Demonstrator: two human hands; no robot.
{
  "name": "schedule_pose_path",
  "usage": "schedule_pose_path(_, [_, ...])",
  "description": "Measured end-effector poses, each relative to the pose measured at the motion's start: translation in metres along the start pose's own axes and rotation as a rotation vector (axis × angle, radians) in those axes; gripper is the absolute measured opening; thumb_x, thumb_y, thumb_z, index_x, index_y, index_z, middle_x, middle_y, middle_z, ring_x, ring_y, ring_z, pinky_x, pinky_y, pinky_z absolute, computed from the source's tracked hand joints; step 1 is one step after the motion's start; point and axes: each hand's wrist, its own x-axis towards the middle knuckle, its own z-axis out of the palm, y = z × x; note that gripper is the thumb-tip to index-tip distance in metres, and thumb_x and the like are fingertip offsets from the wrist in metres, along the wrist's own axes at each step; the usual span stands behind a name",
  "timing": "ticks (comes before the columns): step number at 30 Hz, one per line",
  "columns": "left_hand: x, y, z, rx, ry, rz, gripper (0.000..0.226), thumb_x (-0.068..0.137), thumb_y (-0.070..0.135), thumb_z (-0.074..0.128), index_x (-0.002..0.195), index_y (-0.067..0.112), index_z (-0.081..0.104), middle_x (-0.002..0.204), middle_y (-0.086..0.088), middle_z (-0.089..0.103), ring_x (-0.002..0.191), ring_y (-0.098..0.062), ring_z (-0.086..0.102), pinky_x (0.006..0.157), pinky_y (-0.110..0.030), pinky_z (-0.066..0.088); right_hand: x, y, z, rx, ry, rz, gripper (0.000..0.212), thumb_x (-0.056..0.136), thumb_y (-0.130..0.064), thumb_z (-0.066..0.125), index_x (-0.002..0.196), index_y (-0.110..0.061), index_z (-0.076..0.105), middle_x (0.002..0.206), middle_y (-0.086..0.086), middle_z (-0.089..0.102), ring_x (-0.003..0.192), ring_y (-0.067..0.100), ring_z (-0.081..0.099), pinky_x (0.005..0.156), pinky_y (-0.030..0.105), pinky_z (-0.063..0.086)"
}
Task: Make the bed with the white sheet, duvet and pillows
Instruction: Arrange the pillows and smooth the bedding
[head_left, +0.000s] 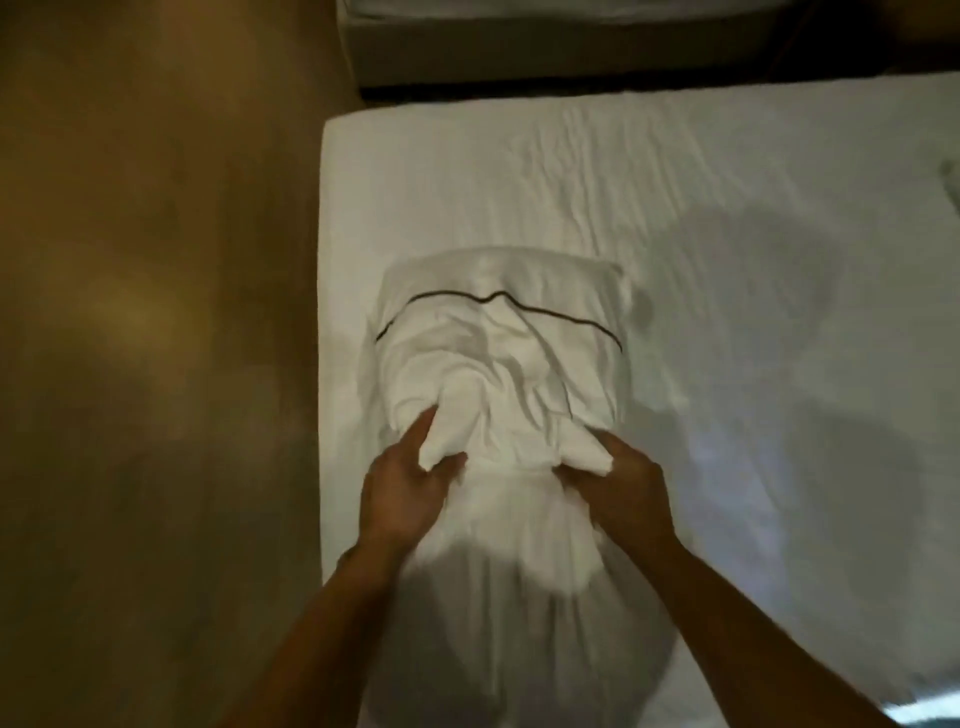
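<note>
Nearest the camera, two bare forearms reach forward over a white pillow (498, 395) that lies lengthwise on the bed, its near end rounded and partly in shadow. The left hand (402, 491) has its fingers curled round a bunched fold of the pillowcase, thumb and forefinger pinching the cloth. The right hand (618, 491) grips another gathered fold just beside it, fingers closed on the fabric. Between and beyond the hands the pillowcase is heavily creased, and a thin dark line (498, 306) of piping runs across it near the far end.

The pillow rests near the left edge of the mattress, which is covered by a white sheet (701, 218). The sheet lies fairly flat but shows shallow wrinkles, mostly toward the far side, and soft shadows fall across it to the right. To the left of the bed is a brown floor (156, 312), blurred, with a dull patch of reflected light. Beyond the far edge of the mattress stands a dark piece of furniture (519, 47), too dim to make out.
</note>
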Motion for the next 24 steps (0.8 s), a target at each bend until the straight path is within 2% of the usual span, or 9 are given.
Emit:
schedule_pose_path(2, [-0.045, 0.033, -0.007, -0.071, 0.016, 0.058, 0.053, 0.091, 0.034, 0.069, 0.140, 0.037, 0.052, 0.127, 0.025, 0.055, 0.119, 0.003, 0.052, 0.094, -0.002, 0.034, -0.052, -0.018, -0.039, 0.091, 0.088, 0.030, 0.007, 0.083, -0.037, 0.072, 0.090, -0.037, 0.070, 0.083, -0.020, 0.072, 0.077, -0.005, 0.065, 0.067, 0.027, 0.052])
schedule_pose_path(3, [-0.062, 0.049, -0.008, -0.083, 0.019, 0.092, 0.050, 0.090, 0.032, 0.070, 0.138, 0.035, 0.056, 0.125, 0.025, 0.057, 0.117, 0.003, 0.053, 0.091, 0.001, 0.033, -0.074, -0.027, -0.057, 0.117, 0.137, 0.045, 0.011, 0.084, -0.031, 0.074, 0.086, -0.041, 0.069, 0.082, -0.021, 0.072, 0.079, -0.004, 0.066, 0.068, 0.026, 0.053])
schedule_pose_path(9, [-0.127, 0.145, -0.007, -0.090, -0.060, 0.251, 0.057, 0.085, 0.044, 0.072, 0.138, 0.033, 0.056, 0.124, 0.009, 0.067, 0.111, -0.006, 0.061, 0.098, -0.025, 0.048, -0.175, -0.056, -0.157, 0.185, 0.395, 0.030, 0.012, 0.082, -0.028, 0.078, 0.093, -0.033, 0.074, 0.085, -0.022, 0.073, 0.082, -0.005, 0.066, 0.069, 0.012, 0.047])
schedule_pose_path(11, [-0.147, 0.173, -0.002, -0.069, -0.095, 0.324, 0.057, 0.084, 0.043, 0.073, 0.137, 0.031, 0.057, 0.122, 0.007, 0.068, 0.109, -0.007, 0.062, 0.095, -0.023, 0.047, -0.207, -0.055, -0.182, 0.173, 0.468, 0.019, 0.003, 0.085, -0.026, 0.075, 0.084, -0.029, 0.074, 0.080, -0.022, 0.071, 0.079, -0.003, 0.066, 0.065, 0.009, 0.045])
schedule_pose_path(15, [-0.188, 0.233, 0.023, -0.043, -0.178, 0.522, 0.051, 0.086, 0.040, 0.071, 0.136, 0.035, 0.057, 0.127, 0.008, 0.067, 0.116, -0.009, 0.061, 0.097, -0.029, 0.049, -0.258, -0.041, -0.232, 0.198, 0.633, 0.017, 0.018, 0.090, -0.027, 0.071, 0.072, -0.028, 0.069, 0.071, -0.016, 0.069, 0.071, 0.001, 0.065, 0.063, 0.013, 0.046])
schedule_pose_path(17, [-0.208, 0.264, 0.041, -0.010, -0.203, 0.634, 0.050, 0.087, 0.041, 0.068, 0.136, 0.037, 0.056, 0.125, 0.007, 0.068, 0.115, -0.012, 0.061, 0.095, -0.031, 0.050, -0.280, -0.031, -0.259, 0.245, 0.720, 0.025, 0.013, 0.089, -0.028, 0.070, 0.077, -0.024, 0.070, 0.071, -0.013, 0.069, 0.071, -0.002, 0.064, 0.066, 0.018, 0.048])
schedule_pose_path(19, [-0.233, 0.296, 0.062, -0.001, -0.228, 0.718, 0.051, 0.087, 0.044, 0.066, 0.136, 0.040, 0.055, 0.124, 0.006, 0.068, 0.114, -0.014, 0.062, 0.094, -0.031, 0.050, -0.304, -0.022, -0.288, 0.270, 0.821, 0.024, 0.012, 0.089, -0.026, 0.071, 0.081, -0.017, 0.069, 0.068, -0.014, 0.064, 0.071, -0.011, 0.060, 0.067, 0.011, 0.045])
schedule_pose_path(22, [-0.272, 0.340, 0.106, -0.010, -0.273, 0.797, 0.051, 0.086, 0.045, 0.067, 0.135, 0.042, 0.055, 0.122, 0.005, 0.069, 0.113, -0.016, 0.062, 0.093, -0.033, 0.050, -0.341, 0.000, -0.335, 0.270, 0.947, 0.033, 0.005, 0.089, -0.025, 0.071, 0.088, -0.029, 0.068, 0.077, -0.025, 0.060, 0.075, -0.025, 0.054, 0.065, -0.002, 0.038])
schedule_pose_path(24, [-0.300, 0.365, 0.140, -0.026, -0.313, 0.842, 0.052, 0.084, 0.047, 0.067, 0.135, 0.041, 0.056, 0.124, 0.006, 0.068, 0.115, -0.017, 0.061, 0.094, -0.033, 0.050, -0.363, 0.026, -0.370, 0.256, 1.030, 0.047, 0.007, 0.087, -0.029, 0.073, 0.093, -0.031, 0.070, 0.082, -0.022, 0.065, 0.078, -0.020, 0.057, 0.065, -0.002, 0.038])
